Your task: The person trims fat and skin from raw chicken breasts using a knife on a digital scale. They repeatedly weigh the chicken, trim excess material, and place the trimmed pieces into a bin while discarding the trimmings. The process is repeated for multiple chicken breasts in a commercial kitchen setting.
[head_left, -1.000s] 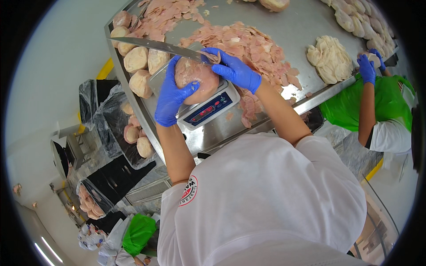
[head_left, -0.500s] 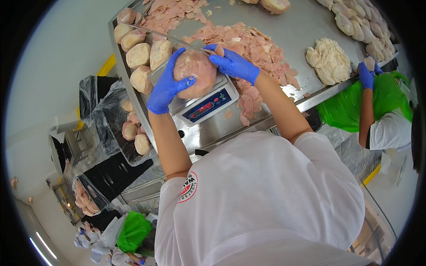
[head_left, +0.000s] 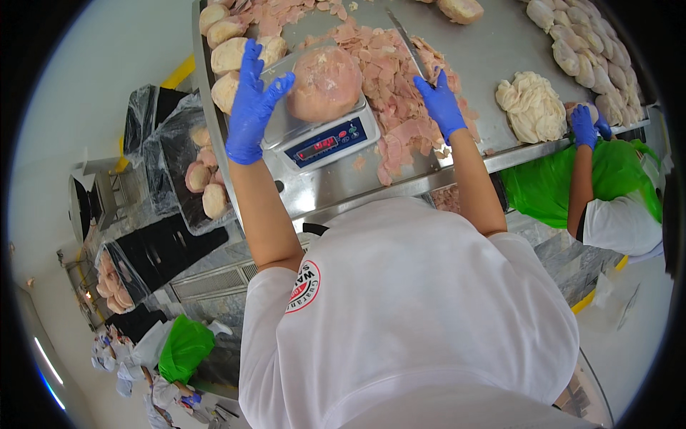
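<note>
Round meat (head_left: 325, 84) sits on the scale (head_left: 339, 145) near the steel counter's (head_left: 486, 43) left edge; left hand (head_left: 250, 114) spread beside it, right hand (head_left: 444, 109) at the thin knife (head_left: 406, 38), grip unclear. Bare steel borders ragged slices (head_left: 389, 80).

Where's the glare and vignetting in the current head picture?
Head view: white glare on the steel table just below the scale; strip lights look blown out at lower left; the fisheye blacks out the corners; distant workers too small for detail.
</note>
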`<state>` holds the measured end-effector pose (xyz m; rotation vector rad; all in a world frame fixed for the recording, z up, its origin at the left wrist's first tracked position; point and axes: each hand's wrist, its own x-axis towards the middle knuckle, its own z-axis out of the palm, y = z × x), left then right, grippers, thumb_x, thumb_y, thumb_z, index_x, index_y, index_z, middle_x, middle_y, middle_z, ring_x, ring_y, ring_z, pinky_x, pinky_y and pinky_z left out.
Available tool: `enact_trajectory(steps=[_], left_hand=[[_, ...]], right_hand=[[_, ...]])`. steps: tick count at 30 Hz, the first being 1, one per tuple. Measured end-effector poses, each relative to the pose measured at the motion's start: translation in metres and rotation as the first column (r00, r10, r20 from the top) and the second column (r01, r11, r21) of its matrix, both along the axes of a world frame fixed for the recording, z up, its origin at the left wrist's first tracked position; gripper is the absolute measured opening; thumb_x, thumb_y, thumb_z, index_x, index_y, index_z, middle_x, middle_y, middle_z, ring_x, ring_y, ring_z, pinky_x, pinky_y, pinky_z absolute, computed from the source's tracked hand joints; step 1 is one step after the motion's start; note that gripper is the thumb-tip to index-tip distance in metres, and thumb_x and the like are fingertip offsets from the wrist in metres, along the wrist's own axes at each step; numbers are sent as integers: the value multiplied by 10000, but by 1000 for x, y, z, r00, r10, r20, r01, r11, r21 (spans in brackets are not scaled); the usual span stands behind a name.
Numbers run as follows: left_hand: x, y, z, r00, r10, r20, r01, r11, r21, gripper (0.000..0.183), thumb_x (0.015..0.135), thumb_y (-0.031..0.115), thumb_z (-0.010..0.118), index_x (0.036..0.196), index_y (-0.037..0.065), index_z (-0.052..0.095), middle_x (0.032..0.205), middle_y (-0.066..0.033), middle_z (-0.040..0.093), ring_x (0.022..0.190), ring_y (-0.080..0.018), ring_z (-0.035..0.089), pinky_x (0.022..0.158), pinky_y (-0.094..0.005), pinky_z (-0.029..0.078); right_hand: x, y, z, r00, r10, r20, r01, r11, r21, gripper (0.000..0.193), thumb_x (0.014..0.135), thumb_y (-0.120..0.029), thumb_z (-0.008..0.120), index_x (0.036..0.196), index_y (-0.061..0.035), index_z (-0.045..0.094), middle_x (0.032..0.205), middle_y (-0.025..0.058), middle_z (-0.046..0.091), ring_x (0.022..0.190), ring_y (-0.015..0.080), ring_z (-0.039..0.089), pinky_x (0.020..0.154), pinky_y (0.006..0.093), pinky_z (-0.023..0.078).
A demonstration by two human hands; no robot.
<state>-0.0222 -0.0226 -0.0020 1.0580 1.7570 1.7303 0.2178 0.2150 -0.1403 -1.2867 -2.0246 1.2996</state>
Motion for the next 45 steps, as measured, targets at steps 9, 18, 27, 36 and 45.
enact_trajectory(steps=[9, 18, 27, 36, 45], left_hand=[[19, -12, 16, 984, 174, -26, -176, 975, -137, 840, 826, 273, 768, 1509, 75, 322, 1505, -188, 369, 1405, -326, 325, 1098, -421, 329], [50, -41, -18, 885, 381, 266, -320, 915, -247, 696, 901, 296, 697, 1462, 43, 369, 1327, -105, 507, 1207, -223, 530, 993, -345, 448], [95, -13, -43, 793, 252, 554, -375, 920, 118, 757, 843, 345, 741, 1402, -5, 369, 1329, -136, 506, 1193, -226, 525, 1001, -344, 457], [66, -150, -66, 331, -544, 771, -568, 538, 623, 691, 938, 549, 460, 1469, 122, 344, 1443, -153, 440, 1317, -343, 448, 1084, -578, 373], [-124, -279, -123, 411, 213, 886, -731, 658, 181, 734, 916, 575, 502, 1498, 170, 311, 1529, -129, 339, 1373, -378, 363, 1044, -613, 400]], right_hand=[[44, 7, -5, 947, 106, 303, -138, 987, 84, 963, 852, -439, 685, 1533, -60, 120, 1245, 281, 596, 1147, 395, 599, 961, 432, 466], [-31, 11, 31, 941, 269, -205, -186, 918, 349, 639, 904, -420, 645, 1398, -60, 461, 1279, 252, 541, 1139, 375, 568, 938, 450, 473], [-106, -92, 98, 664, 678, -316, -522, 722, 453, 768, 818, -351, 749, 1427, -27, 411, 1378, 218, 492, 1288, 344, 465, 1085, 431, 361], [-106, -168, 151, 518, 789, -332, -647, 615, 451, 572, 874, -121, 662, 1407, -71, 463, 1386, 124, 493, 1280, 271, 468, 1085, 410, 369], [-110, -195, 107, 895, 343, -285, -334, 939, 82, 472, 898, -21, 600, 1357, -74, 505, 1268, 55, 549, 1062, 147, 535, 944, 284, 452]])
